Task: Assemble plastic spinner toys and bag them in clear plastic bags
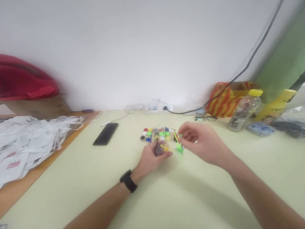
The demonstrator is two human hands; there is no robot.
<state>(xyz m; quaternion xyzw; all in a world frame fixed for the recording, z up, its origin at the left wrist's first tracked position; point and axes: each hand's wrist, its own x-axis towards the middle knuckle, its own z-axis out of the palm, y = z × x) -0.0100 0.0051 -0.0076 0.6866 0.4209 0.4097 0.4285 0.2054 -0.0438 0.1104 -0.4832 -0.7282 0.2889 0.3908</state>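
Observation:
My left hand (150, 159), with a black watch on its wrist, is closed around a small see-through piece with a grey disc (159, 150) and a yellow part (165, 148) showing. Its outline is too blurred to make out. To the right, my right hand (201, 140) is raised with curled fingers pinched together. A tiny green bit shows at its fingertips, and what they hold is unclear. Small coloured discs (147, 134) lie in a cluster just beyond my left hand. A bright green piece (179, 147) is between the two hands, smeared by blur.
A black phone (106, 134) lies to the left. At the back are a power strip (157, 107) and glasses (205, 118). A clear bottle (244, 111), yellow bottle (276, 109) and striped bag (221, 103) stand right. White bags (24, 147) are piled far left.

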